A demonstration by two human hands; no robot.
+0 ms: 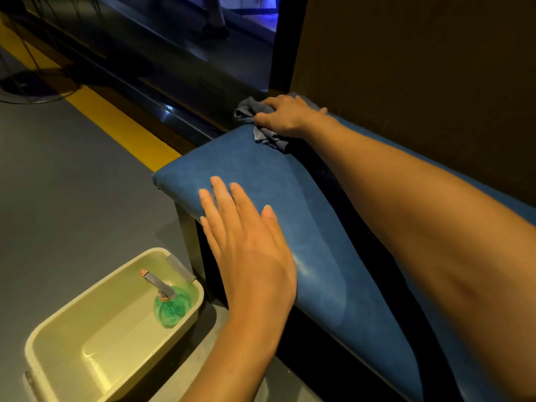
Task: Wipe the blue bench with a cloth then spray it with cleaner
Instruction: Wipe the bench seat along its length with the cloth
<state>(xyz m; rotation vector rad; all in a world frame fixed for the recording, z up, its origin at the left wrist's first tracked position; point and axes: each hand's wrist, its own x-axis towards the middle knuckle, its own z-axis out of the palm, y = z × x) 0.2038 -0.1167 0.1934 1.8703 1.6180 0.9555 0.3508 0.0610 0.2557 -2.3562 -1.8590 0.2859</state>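
The blue bench (261, 163) runs from the middle of the view down to the lower right, with a padded seat and a blue backrest behind a dark gap. My right hand (285, 116) is stretched to the bench's far end and grips a crumpled grey cloth (249, 110) pressed against the top of the backrest corner. My left hand (246, 242) lies flat on the front of the seat, fingers apart, holding nothing. A green spray bottle (172, 304) with a grey nozzle lies inside a cream plastic tub (52, 338) on the floor left of the bench.
The grey floor (72, 184) carries a yellow stripe (116, 117) running toward the bench end. Beyond it is a dark glass partition (174, 82) with a black post (287, 39). A brown wall (420, 68) backs the bench. A person's legs stand far off at the top.
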